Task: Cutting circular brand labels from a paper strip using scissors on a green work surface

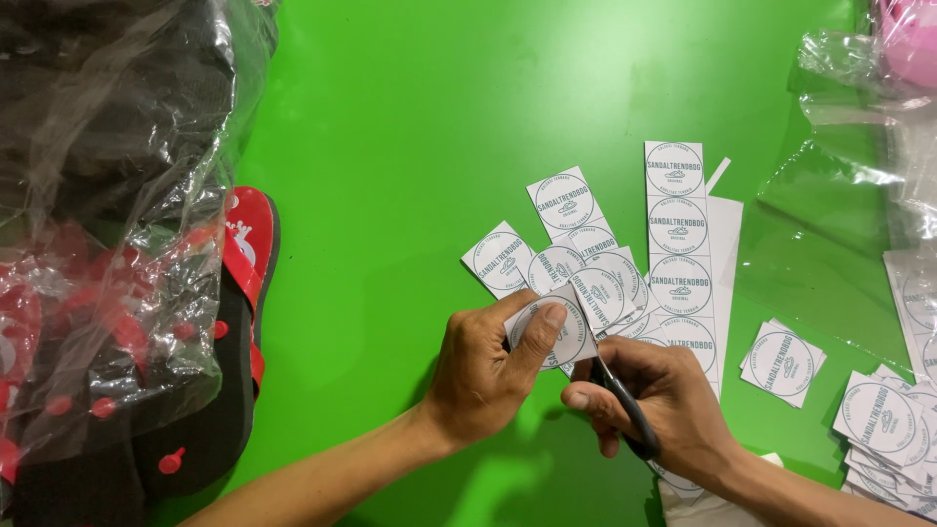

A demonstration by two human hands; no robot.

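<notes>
Risk first: your left thumb lies across the small square white paper label with a round printed emblem [556, 332], close to where the black-handled scissors [625, 405] meet the paper. A hurried snip could nick the thumb or clip into the emblem. The loose pile of cut square labels [586, 263] on the bright green tabletop [390, 146] lies right under your hands; a sleeve or wrist could scatter it.

Crinkled clear plastic bags over red-and-black rubber sandals [117, 273] crowd the left edge.

Long uncut white label strip [678, 244] lies flat, just right of the pile.

Left hand [483, 366]: curled, thumb and fingers pinching the label above the table.

Right hand [654, 400]: closed round the scissor handles; blades hidden.
</notes>
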